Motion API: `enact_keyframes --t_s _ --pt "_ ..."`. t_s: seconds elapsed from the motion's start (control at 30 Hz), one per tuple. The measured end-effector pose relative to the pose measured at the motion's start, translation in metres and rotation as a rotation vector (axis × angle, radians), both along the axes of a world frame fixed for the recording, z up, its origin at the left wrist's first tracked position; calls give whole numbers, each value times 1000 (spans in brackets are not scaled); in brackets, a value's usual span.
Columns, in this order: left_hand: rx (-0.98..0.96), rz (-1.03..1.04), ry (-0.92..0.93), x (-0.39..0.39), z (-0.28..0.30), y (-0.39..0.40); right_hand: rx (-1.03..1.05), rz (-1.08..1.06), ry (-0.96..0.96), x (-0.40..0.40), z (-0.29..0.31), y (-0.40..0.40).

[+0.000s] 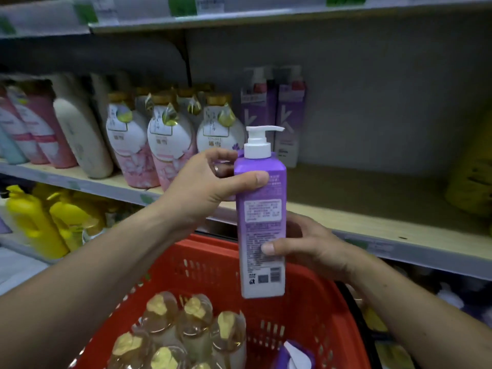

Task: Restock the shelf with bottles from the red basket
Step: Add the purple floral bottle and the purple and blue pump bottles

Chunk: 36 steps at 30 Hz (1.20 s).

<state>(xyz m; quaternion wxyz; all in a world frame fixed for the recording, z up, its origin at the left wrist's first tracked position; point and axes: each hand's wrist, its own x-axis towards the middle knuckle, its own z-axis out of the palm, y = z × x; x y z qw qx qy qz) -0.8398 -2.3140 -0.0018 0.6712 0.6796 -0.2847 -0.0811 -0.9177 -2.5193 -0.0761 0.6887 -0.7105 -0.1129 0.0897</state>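
Observation:
A tall purple pump bottle (262,209) with a white pump stands upright in the air above the red basket (314,302). My left hand (205,187) grips its upper part, thumb across the front. My right hand (314,246) holds its lower half from the right side. The bottle's back label faces me. Inside the basket lie several clear bottles with gold caps (186,328) and another purple bottle (292,355). Behind the held bottle, two purple boxed bottles (274,110) stand at the back of the wooden shelf (372,209).
Left of the purple ones, the shelf holds several pink-and-white bottles with gold tops (165,139) and a leaning white bottle (82,137). Yellow bottles (37,222) fill the shelf below left. A yellow pack (474,169) stands at the far right. Bare shelf board lies right of the purple boxes.

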Motion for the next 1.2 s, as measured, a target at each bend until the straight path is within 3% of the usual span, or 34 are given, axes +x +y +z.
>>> enact_keyframes --t_s 0.17,0.5,0.67,1.0,1.2 --pt "-107 -10 51 18 29 -44 157 -178 -31 12 26 -20" --pt "105 17 54 54 11 -115 149 -386 27 67 63 -66" --pt "71 53 155 77 -1 -132 134 -479 -115 102 65 -74" --pt "30 152 -67 97 -31 -140 246 -403 -174 145 40 -88" --pt "3 180 -91 108 -56 -145 246 -389 -153 160 30 -90"
